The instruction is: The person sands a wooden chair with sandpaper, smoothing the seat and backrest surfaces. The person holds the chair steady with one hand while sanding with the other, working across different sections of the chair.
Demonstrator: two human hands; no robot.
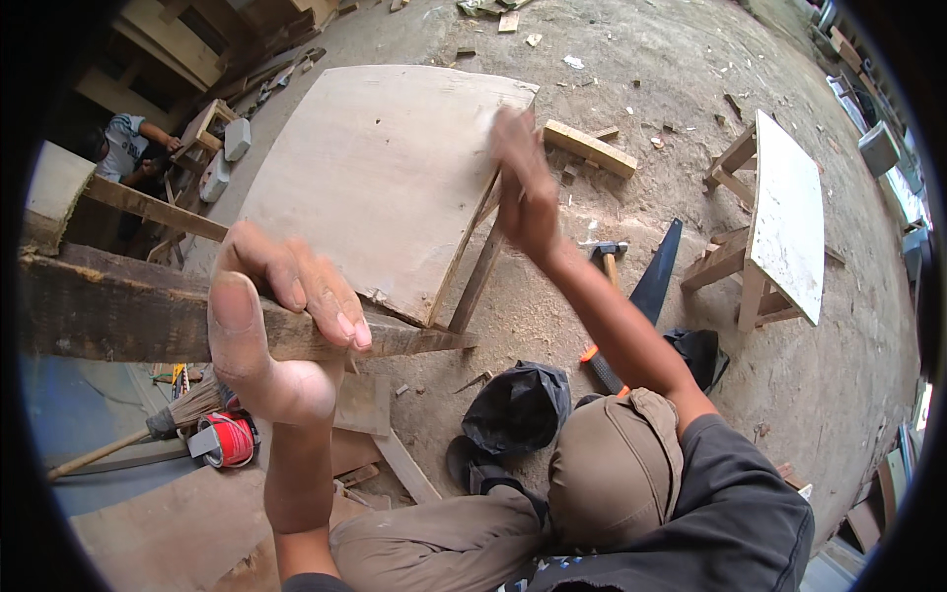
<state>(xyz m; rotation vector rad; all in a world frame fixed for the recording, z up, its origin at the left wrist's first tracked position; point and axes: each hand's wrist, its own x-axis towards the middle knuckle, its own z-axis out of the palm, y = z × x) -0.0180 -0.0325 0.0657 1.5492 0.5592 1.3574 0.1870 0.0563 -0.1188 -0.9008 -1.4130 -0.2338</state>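
A pale plywood board lies tilted on a wooden frame in front of me. My right hand is at its far right edge, blurred by motion, and whether the fingers hold anything does not show. My left hand is raised close to the camera, in front of a dark rough wooden beam. Its thumb points up and its bent fingers are apart, with nothing visible in them. Whether this hand touches the beam I cannot tell.
Right of my knees lie a hammer, a handsaw and a black bag. A small white-topped wooden table stands at right. Wood blocks lie beyond the board. A red can and broom are at lower left. Another person works at far left.
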